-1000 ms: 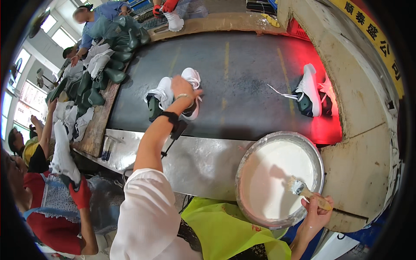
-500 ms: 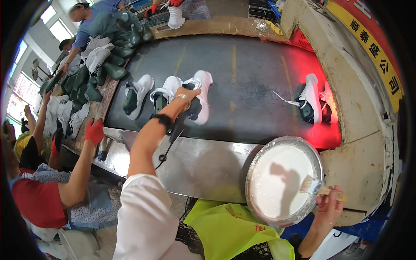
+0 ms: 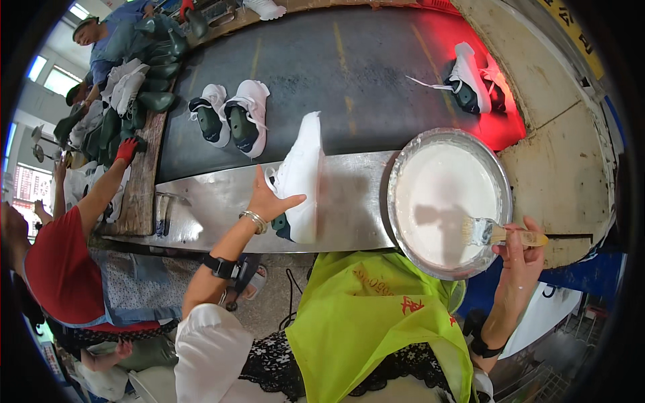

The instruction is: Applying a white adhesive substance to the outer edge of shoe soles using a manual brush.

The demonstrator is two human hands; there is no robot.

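My left hand (image 3: 267, 201) grips a white shoe upper (image 3: 301, 174), thumb spread across it, over the metal ledge. Dark green of a shoe last shows at its heel end. With my right hand (image 3: 521, 258) I hold a flat brush (image 3: 494, 233) by its wooden handle. The bristles lie over the near right part of a round metal bowl (image 3: 395, 221) of white liquid. Two white shoes on green lasts, one (image 3: 213, 111) at the left and another (image 3: 252, 111) beside it, stand on the dark conveyor belt (image 3: 302, 74).
At the belt's right end, another shoe (image 3: 472, 77) with a trailing lace stands under red light by a beige machine housing (image 3: 557, 134). Green lasts and white uppers pile on a wooden bench (image 3: 154, 161) at left. A co-worker in red (image 3: 64, 262) reaches there with a red glove.
My left hand has lifted the nearest shoe off the belt and brought it toward me over the metal ledge, turning it. The brush stays in my right hand at the bowl.
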